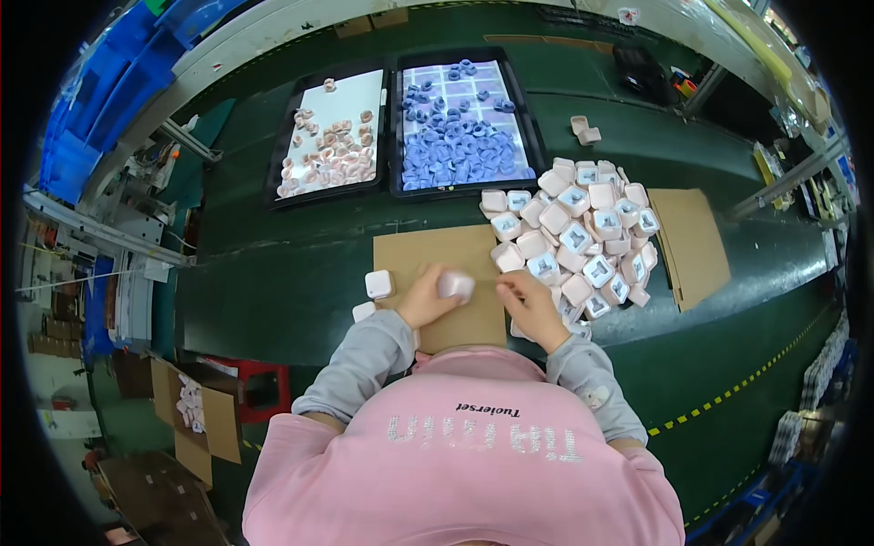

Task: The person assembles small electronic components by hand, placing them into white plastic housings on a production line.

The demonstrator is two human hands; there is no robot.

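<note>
My left hand [428, 298] is closed around a small pale pink square case [456, 287], blurred by motion, above a flat brown cardboard sheet [442, 252]. To its right, my right hand [535, 308] has its thumb and fingertips pinched together; whatever may be between them is too small to make out. Beside that hand lies a heap of similar square cases [555, 217], several of them showing pale blue insides with dark parts. Left of my left hand, a closed square case [378, 284] rests at the sheet's edge, with another case [363, 311] nearer me.
Beyond the sheet stand a black tray of small blue pieces [395, 136] and a black tray of pale pink pieces [276, 177]. Two cases [588, 136] sit apart at the far right. A cardboard piece [696, 241] lies right of the heap. An open carton [221, 423] is at lower left.
</note>
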